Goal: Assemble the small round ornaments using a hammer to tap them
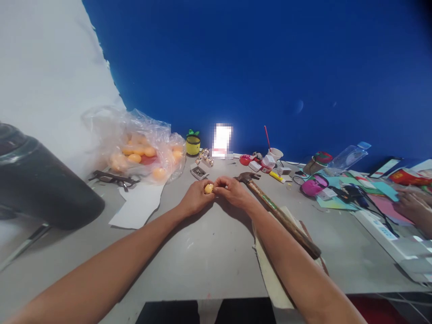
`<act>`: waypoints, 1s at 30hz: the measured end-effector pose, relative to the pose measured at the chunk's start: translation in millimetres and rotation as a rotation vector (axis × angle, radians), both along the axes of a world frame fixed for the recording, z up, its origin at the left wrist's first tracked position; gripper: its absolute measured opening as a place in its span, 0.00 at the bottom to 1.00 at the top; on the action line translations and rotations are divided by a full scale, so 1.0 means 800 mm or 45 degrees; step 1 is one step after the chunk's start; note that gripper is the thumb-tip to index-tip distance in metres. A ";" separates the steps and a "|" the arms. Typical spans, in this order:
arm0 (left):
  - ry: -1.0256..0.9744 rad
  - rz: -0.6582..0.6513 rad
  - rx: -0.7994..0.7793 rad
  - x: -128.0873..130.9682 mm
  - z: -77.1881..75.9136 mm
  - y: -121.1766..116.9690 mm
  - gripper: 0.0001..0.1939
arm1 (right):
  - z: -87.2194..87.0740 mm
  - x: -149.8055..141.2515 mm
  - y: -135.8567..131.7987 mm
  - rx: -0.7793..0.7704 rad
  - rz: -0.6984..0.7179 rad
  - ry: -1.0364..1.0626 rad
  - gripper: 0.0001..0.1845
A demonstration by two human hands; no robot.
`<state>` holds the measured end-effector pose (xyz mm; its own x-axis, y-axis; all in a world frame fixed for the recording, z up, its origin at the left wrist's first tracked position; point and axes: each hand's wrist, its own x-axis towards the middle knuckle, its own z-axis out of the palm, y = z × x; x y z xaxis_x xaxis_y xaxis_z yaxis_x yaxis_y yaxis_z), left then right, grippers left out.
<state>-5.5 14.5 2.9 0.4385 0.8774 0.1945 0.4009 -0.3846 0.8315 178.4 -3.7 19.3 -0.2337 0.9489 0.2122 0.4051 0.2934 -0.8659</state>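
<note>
My left hand (196,197) is closed around a small yellow-orange ball (209,189), held just above the grey table (202,252). With fingers pinched, my right hand (232,191) meets the ball's right side. Whether anything tiny sits between those fingertips I cannot make out. Just beyond my hands lies a small open box (199,172) of little metal pieces. A claw hammer (276,209) with a worn wooden handle rests to the right, its head close to my right hand and its handle beside my right forearm.
A clear plastic bag (162,128) of similar balls stands at the left, behind glasses (113,178) and white paper (135,213). A large dark bottle (43,180) leans in nearer. Rightward are a paper cup (276,154), a power strip (381,227) and another person's hand (413,204).
</note>
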 end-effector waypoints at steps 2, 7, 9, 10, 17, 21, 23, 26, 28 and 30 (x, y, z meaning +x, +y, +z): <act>0.004 -0.008 -0.012 0.000 0.001 0.000 0.08 | -0.001 0.000 0.000 0.059 0.001 -0.033 0.04; -0.005 -0.009 -0.018 0.000 0.004 -0.001 0.08 | -0.005 -0.004 0.001 0.017 -0.007 0.013 0.07; -0.019 -0.011 -0.024 0.000 0.004 -0.002 0.08 | -0.007 -0.006 0.000 -0.027 -0.030 0.049 0.07; -0.030 -0.007 -0.029 0.000 0.003 -0.002 0.08 | -0.008 -0.006 0.000 -0.058 -0.038 0.075 0.07; -0.086 0.028 -0.100 0.001 0.001 -0.003 0.14 | -0.013 -0.010 -0.002 -0.240 -0.084 0.245 0.11; -0.104 0.041 -0.087 0.001 0.002 -0.004 0.15 | -0.016 -0.016 -0.002 -0.289 -0.101 0.313 0.12; -0.107 0.036 -0.082 0.001 0.002 -0.004 0.16 | -0.017 -0.018 -0.002 -0.294 -0.133 0.322 0.12; -0.118 -0.002 -0.106 0.001 0.004 -0.006 0.18 | -0.017 -0.019 -0.001 -0.346 -0.183 0.369 0.15; -0.143 -0.014 -0.138 0.001 0.006 -0.008 0.18 | -0.015 -0.017 0.000 -0.374 -0.167 0.403 0.18; -0.157 -0.008 -0.161 0.000 0.008 -0.009 0.19 | -0.013 -0.013 0.000 -0.371 -0.126 0.414 0.20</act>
<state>-5.5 7.2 9.2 0.4240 0.8954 0.1356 0.2910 -0.2765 0.9159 167.7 -4.0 9.0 -0.1043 0.9943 -0.0202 0.1116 -0.0085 -0.9937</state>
